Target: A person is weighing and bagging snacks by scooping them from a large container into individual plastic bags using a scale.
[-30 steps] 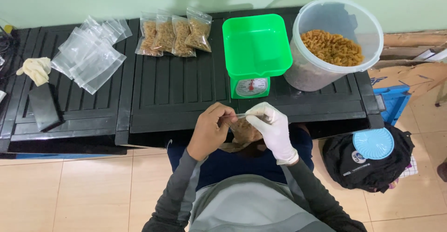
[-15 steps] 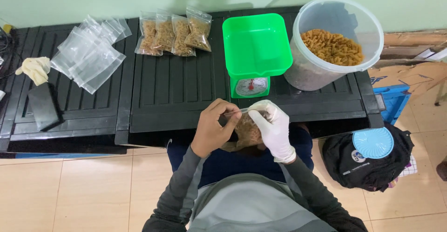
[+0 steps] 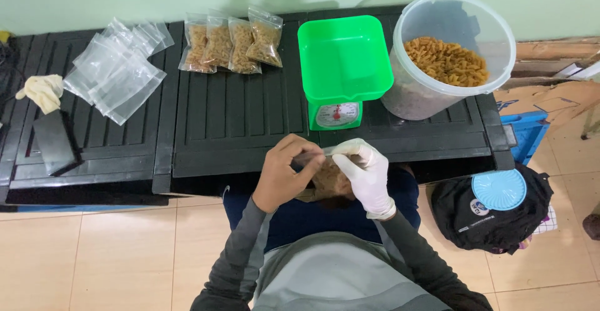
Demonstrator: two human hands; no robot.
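**Bag of pasta held at the top edge, four filled bags already set aside**

From the far left of the table (image 3: 206, 155): a crumpled cream glove (image 3: 41, 91) lies at 9 o'clock, with a flat black block (image 3: 55, 141) just below it. Next, a fanned heap of empty clear bags (image 3: 119, 67) remains unfilled. At 11 o'clock stand four filled bags (image 3: 230, 44) of pasta in a row, touching one another; judged from this, part of the work is finished and many bags are left.

At 12 o'clock sits a green scale (image 3: 342, 67), its tray bare. At 1 o'clock a large clear tub (image 3: 447, 55) holds loose spiral pasta, roughly a third full.

At the near table edge, the bare left hand (image 3: 282, 173) and the white-gloved right hand (image 3: 364, 172) meet over the lap. Between them hangs a small clear bag of pasta (image 3: 326, 177); the fingers (image 3: 345, 158) of both hands are pinched narrowly on its upper strip, apparently pressing it shut.

At 4 o'clock on the floor, a black backpack (image 3: 487, 214) carries a blue lid (image 3: 499, 189).

Against the earlier frames, the hands sit slightly closer together along the strip; all else is unchanged.
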